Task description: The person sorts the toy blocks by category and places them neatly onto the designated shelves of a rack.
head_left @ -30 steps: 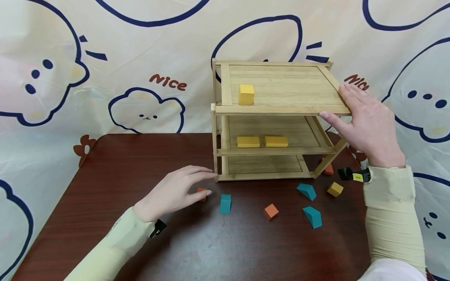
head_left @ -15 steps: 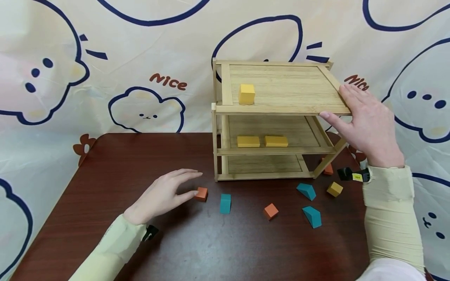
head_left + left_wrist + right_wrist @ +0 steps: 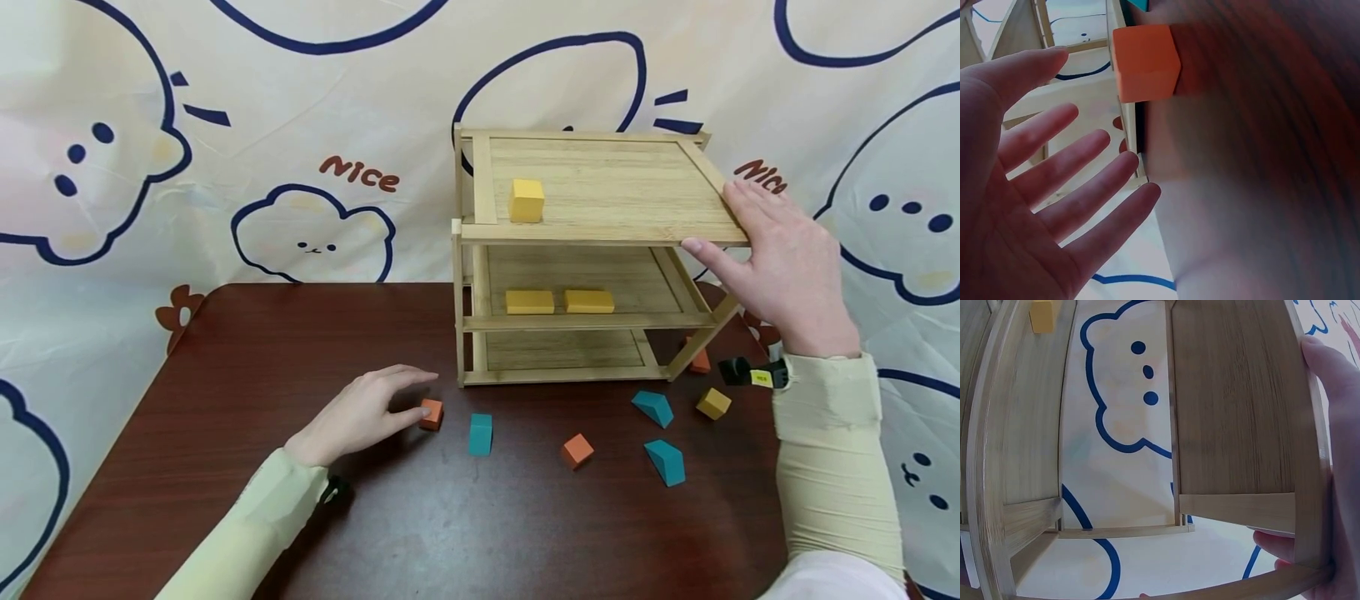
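Observation:
My left hand [image 3: 363, 417] hovers low over the table, its fingers spread and nearly straight. The thumb tip is close to an orange cube [image 3: 431, 414]; in the left wrist view a gap shows between the fingers and that orange cube [image 3: 1146, 62]. With my right hand [image 3: 791, 258] I grip the right end of the top board of a three-tier wooden shelf [image 3: 600, 233], thumb at the front edge. In the right wrist view, fingertips show beyond the board's edge. A yellow cube [image 3: 527, 202] stands on the top tier. Two yellow blocks [image 3: 588, 302] lie on the middle tier.
In front of the shelf lie a teal block [image 3: 481, 434], a second orange cube [image 3: 577, 451], two teal wedges [image 3: 666, 462] and a yellow cube [image 3: 713, 404]. An orange piece [image 3: 701, 358] is partly hidden by the shelf's right leg. A printed cloth [image 3: 337, 108] hangs behind.
My left hand drew back left from the shelf's front corner, uncovering the orange cube, then shifted slightly right toward it. My right hand stayed on the shelf.

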Action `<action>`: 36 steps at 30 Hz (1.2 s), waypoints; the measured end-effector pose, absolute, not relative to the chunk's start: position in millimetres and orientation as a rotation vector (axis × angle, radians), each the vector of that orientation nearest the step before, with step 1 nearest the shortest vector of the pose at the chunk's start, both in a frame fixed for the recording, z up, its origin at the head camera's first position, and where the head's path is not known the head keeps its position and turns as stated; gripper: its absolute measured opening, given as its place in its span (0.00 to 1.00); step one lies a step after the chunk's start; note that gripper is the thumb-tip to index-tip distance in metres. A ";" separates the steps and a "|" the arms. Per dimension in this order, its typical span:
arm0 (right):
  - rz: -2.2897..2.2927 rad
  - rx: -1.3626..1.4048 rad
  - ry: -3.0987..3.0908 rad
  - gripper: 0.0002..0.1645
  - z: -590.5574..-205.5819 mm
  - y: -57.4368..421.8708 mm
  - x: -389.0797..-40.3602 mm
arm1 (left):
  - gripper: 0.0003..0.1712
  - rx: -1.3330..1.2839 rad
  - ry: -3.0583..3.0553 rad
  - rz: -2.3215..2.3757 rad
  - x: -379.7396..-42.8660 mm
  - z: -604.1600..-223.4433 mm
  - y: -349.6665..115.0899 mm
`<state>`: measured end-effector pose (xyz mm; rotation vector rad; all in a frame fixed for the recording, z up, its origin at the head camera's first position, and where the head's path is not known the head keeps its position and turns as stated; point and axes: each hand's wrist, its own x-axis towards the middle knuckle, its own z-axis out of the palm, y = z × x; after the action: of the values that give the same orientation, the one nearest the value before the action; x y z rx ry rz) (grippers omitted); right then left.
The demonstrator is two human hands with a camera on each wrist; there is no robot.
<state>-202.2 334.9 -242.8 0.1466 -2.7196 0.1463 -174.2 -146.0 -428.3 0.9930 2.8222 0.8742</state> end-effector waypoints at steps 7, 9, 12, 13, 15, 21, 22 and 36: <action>0.151 0.145 -2.721 0.55 -244.0 335.7 -204.0 | 0.26 1.034 2.788 0.849 -176.0 -434.3 -137.9; 0.152 0.144 -2.724 0.55 -244.2 335.7 -204.1 | 0.25 1.044 2.779 0.840 -176.0 -435.6 -136.3; 0.151 0.143 -2.726 0.55 -244.5 335.7 -203.6 | 0.25 1.063 2.771 0.817 -176.7 -438.0 -134.5; 0.152 0.144 -2.725 0.55 -244.5 335.6 -203.5 | 0.25 1.070 2.768 0.815 -177.0 -438.5 -134.0; 0.152 0.148 -2.717 0.55 -244.5 335.6 -203.4 | 0.25 1.081 2.765 0.811 -177.7 -439.1 -133.1; 0.157 0.157 -2.699 0.55 -244.6 335.8 -203.1 | 0.23 1.082 2.751 0.816 -179.5 -439.3 -131.2; 0.157 0.155 -2.700 0.55 -244.5 335.7 -203.0 | 0.23 1.079 2.748 0.813 -179.7 -439.3 -131.0; 0.159 0.145 -2.701 0.55 -244.6 335.8 -202.8 | 0.24 1.121 2.762 0.768 -183.2 -441.6 -127.7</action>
<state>-202.8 335.8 -244.6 0.1449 -2.7012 0.1590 -183.2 -127.7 -441.6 1.1206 2.7624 0.7684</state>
